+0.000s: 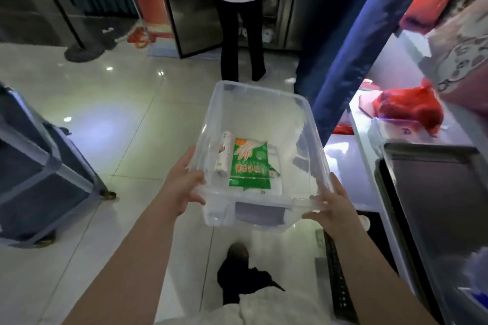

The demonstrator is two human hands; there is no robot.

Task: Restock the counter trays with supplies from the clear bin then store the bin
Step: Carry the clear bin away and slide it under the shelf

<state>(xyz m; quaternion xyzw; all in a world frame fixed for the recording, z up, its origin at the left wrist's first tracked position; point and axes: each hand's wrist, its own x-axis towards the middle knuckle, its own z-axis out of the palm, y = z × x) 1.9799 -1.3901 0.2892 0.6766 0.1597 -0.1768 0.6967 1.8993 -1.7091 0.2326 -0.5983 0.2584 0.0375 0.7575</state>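
Observation:
I hold the clear plastic bin (303,113) in the air above the tiled floor, in the middle of the head view. My left hand (182,179) grips its near left corner and my right hand (334,206) grips its near right corner at the rim. Inside the bin lie a green and white pack of disposable gloves (249,165) and, to its left, a white roll in wrapping (223,155). To the right runs the counter (351,166) with a dark metal tray (435,192) on it.
A person in dark trousers (241,34) stands ahead by an open steel cabinet. A blue crate on castors (39,166) sits on the floor at left. A blue curtain (343,47) hangs right of the bin. A red plastic bag (409,105) lies on the counter.

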